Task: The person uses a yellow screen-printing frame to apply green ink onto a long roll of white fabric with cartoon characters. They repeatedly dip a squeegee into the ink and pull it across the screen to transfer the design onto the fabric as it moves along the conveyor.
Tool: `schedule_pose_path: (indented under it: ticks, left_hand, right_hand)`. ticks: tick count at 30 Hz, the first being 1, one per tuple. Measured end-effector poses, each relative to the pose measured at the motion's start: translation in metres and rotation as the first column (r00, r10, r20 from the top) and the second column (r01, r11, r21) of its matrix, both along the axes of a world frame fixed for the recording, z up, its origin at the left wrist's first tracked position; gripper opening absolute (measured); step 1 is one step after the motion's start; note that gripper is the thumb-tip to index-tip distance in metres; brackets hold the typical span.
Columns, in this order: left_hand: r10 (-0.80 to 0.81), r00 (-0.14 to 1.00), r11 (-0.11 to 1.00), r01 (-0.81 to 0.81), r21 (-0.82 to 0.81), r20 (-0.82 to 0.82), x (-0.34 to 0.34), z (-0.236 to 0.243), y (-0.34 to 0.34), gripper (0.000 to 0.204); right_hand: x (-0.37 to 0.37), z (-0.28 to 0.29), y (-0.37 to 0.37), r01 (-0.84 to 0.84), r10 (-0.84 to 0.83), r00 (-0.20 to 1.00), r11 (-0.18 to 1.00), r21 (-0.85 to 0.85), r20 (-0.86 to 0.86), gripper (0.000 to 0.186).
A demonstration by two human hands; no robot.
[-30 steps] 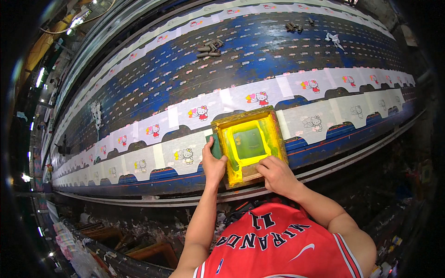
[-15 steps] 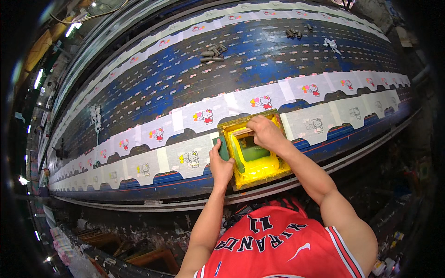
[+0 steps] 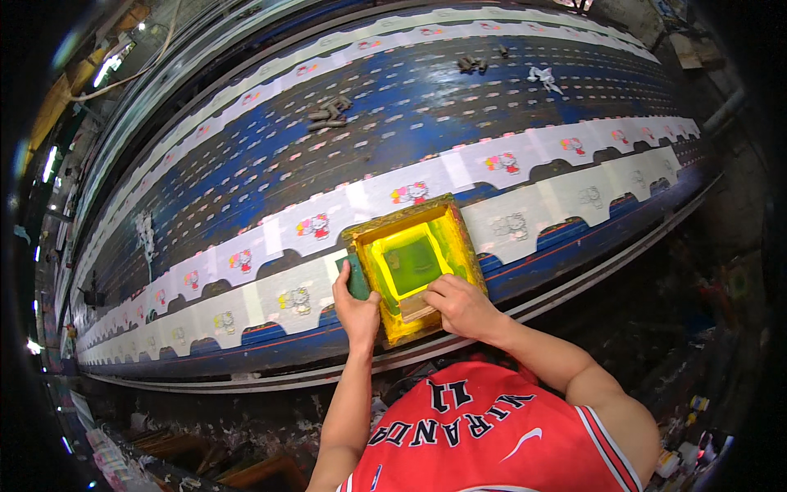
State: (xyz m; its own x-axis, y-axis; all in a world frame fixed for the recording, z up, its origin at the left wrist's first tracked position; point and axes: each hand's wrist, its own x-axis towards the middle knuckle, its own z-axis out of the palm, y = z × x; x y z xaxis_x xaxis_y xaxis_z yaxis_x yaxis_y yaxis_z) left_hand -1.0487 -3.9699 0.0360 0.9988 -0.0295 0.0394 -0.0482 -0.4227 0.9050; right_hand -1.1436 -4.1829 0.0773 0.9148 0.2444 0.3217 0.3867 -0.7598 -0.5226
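A yellow-smeared screen-printing frame (image 3: 470, 254) lies on the near strip of white fabric pieces (image 3: 525, 221), with yellow ink around the green-looking mesh inside it. My left hand (image 3: 359, 318) is closed on a green plate (image 3: 357, 280) at the frame's left side, fingers on its outer edge and thumb near the frame. My right hand (image 3: 461, 307) reaches over the frame's near right part. It grips a wooden-handled squeegee (image 3: 416, 307), which rests inside near the frame's near end. The squeegee's blade is hidden.
The long blue-black table (image 3: 393, 135) carries further rows of fabric pieces printed with a cartoon cat and balloons. Short grey cylinders (image 3: 329, 113) lie in a pile beyond the frame, and a crumpled white scrap (image 3: 543, 79) lies farther right. A metal rail (image 3: 270, 383) runs along the near edge.
My right hand has drawn the squeegee from the far end of the frame to its near end. My left hand keeps its hold. The whole view has shifted slightly.
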Motion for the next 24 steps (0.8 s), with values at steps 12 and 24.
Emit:
schedule_pose_path:
  ticks: [12, 24]
  left_hand:
    - [-0.050, 0.996, 0.999, 0.049, -0.007, -0.079, -0.045, -0.010, -0.195, 0.079]
    - [-0.036, 0.996, 0.997, 0.041, 0.071, -0.077, -0.049, -0.015, -0.218, 0.077]
  right_hand:
    - [-0.051, 0.000, -0.193, 0.071, -0.075, 0.991, 0.997, -0.043, -0.115, 0.032]
    - [-0.058, -0.011, -0.232, -0.014, 0.012, 0.993, 1.000, -0.015, -0.119, 0.034]
